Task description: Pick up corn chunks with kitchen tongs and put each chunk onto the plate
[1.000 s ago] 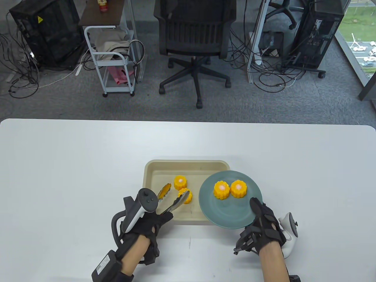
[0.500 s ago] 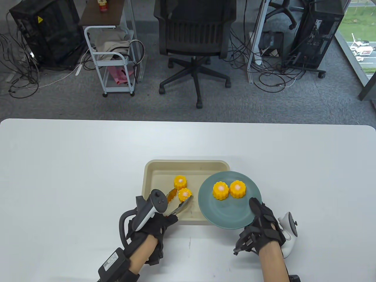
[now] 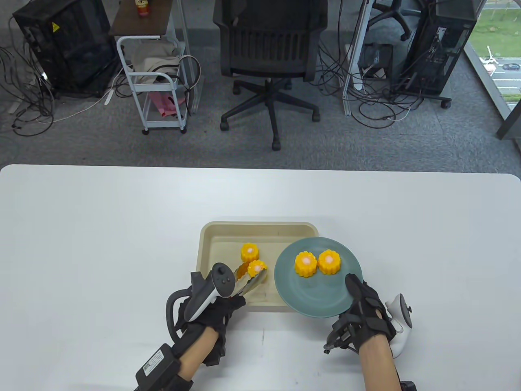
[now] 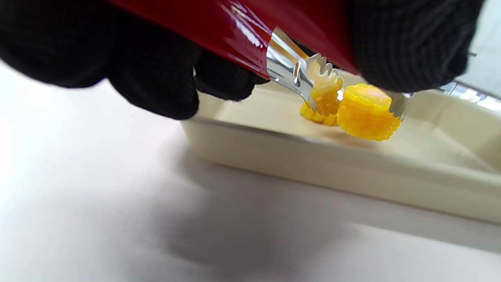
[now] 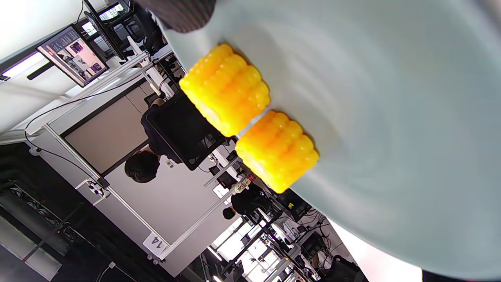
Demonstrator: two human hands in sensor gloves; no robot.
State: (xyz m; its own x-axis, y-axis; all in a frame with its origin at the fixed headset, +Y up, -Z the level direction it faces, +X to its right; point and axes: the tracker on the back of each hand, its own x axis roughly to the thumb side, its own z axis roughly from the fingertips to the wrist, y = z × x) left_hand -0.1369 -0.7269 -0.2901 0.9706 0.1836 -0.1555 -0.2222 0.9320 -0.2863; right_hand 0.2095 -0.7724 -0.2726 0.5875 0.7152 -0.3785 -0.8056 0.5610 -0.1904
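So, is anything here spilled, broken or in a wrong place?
Nothing stands out. Two corn chunks sit upright on the plate, which overlaps the tray; no spill shows.

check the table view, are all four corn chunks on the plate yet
No, only two chunks sit on the plate; the other two are in the tray.

White table (image 3: 122,228) in the near field. Beyond it: grey carpet floor (image 3: 101,138), black office chair (image 3: 268,53), white wheeled cart (image 3: 156,81) far left, window (image 3: 498,53) far right.
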